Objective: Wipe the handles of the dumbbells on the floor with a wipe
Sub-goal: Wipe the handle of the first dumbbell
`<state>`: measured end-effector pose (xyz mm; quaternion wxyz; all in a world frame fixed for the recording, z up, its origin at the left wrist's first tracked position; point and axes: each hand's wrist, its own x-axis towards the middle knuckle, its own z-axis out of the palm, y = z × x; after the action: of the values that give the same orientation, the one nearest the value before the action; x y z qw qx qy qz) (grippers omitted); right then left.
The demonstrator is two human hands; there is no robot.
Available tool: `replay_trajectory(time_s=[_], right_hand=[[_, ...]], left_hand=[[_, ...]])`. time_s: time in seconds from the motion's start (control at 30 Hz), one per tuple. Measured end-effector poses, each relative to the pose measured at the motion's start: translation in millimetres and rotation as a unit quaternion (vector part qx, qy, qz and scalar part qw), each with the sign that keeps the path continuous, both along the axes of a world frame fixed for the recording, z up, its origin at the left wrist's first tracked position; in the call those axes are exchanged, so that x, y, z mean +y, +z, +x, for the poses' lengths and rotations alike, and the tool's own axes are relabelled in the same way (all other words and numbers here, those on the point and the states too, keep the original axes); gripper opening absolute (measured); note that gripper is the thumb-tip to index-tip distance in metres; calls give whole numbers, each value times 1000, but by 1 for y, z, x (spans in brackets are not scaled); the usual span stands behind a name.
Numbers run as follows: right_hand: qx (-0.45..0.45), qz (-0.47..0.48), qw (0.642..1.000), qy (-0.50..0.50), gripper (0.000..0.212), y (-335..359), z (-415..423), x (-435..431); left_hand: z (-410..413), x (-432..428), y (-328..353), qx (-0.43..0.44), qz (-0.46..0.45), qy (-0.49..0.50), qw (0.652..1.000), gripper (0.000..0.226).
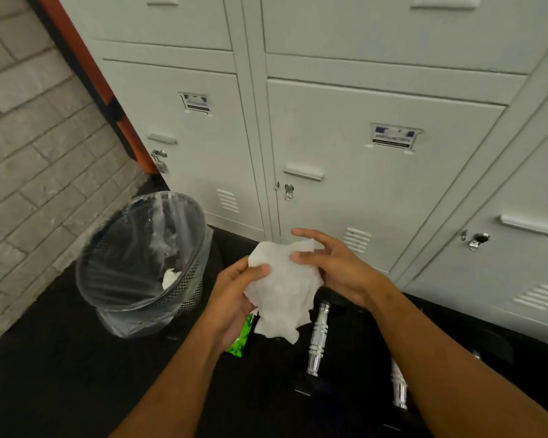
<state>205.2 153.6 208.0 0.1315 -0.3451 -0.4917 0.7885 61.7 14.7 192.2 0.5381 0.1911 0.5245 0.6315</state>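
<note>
A crumpled white wipe [285, 289] hangs in the air between both hands. My left hand [234, 298] grips its left edge with thumb on top. At the wipe's upper right edge, my right hand [332, 267] pinches it with thumb and fingers. Below, on the dark floor, lies a dumbbell with a chrome handle [317, 336] and black heads. The chrome handle of a second dumbbell [399, 387] shows to the right, partly hidden by my right forearm. A green wipe packet [242, 338] lies on the floor under my left wrist.
A black mesh waste bin [140, 263] with a clear liner stands on the left, holding a used white wipe. Grey lockers [345, 153] line the back and right. A brick wall [29, 153] runs along the left.
</note>
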Motion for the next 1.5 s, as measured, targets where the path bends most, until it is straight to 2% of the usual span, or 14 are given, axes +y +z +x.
replay_trajectory(time_s=[0.2,0.3,0.43,0.57,0.63,0.77,0.87,0.97,1.07,1.1,1.2,1.23,1.37,1.5], right_hand=[[-23,-55,996,59,71,-7,27,-23],[-33,-19,999,5,76,-8,37,-29],[-68,71,995,-34,57,-1,50,-31],[-57,151,986,-32,41,14,64,-25],[-76,202,976,-19,41,23,71,-20],[-163,363,917,18,31,28,75,-13],[-201,453,868,14,21,29,82,-8],[-213,495,842,4,21,30,89,-2],[-206,500,841,-14,23,27,93,4],[-194,479,855,-26,23,27,94,5],[-135,365,919,-57,26,32,92,5],[-118,336,932,-61,27,34,91,3],[-71,253,959,-103,28,29,84,-3],[-37,150,978,-140,28,21,85,-6]], left_hand=[[5,-12,22,7,-38,27,999,33],[0,-20,21,67,-106,-2,992,55],[-5,-22,27,92,-139,-44,985,87],[-1,-11,44,162,-110,-101,975,65],[1,-4,47,251,-109,-125,954,58],[3,6,47,461,-120,-143,867,35],[9,12,51,563,-118,-138,807,18],[15,17,56,603,-102,-120,782,10],[18,20,56,585,-79,-90,802,5],[17,21,54,553,-76,-82,826,4],[18,22,53,346,-62,-54,934,13],[20,23,53,290,-53,-50,954,17],[29,27,56,168,-34,-48,984,22],[31,27,56,137,-52,-51,988,23]])
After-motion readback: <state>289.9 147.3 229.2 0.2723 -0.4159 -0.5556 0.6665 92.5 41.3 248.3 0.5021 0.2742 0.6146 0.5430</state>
